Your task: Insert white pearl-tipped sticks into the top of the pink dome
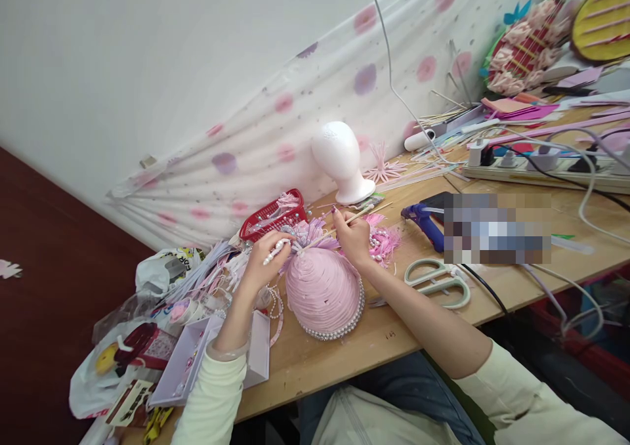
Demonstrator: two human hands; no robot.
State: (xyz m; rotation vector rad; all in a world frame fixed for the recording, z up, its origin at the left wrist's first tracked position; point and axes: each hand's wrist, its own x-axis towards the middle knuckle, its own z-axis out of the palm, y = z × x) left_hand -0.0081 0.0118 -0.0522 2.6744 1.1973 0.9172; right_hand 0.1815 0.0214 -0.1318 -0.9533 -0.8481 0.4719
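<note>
A pink dome-shaped piece [322, 284], wound in strands and edged with pearl and silver beads, lies on the table between my hands. My left hand [266, 258] is closed at its upper left on a string of white pearl beads [276, 251]. On the other side, my right hand [353, 235] pinches a thin wooden stick [360, 214], whose lower end reaches toward the dome's tip. Lilac and pink ribbon tufts [310, 230] spread behind the tip. Pink fringe with pearls [384, 241] lies just right of my right hand.
Behind stand a white foam head [340, 156] and a red basket [272, 215]. Scissors [438, 282] and a blue glue gun [424, 225] lie to the right, with a power strip [541, 172] and loose cables beyond. A lilac box [184, 366] and plastic bags crowd the left.
</note>
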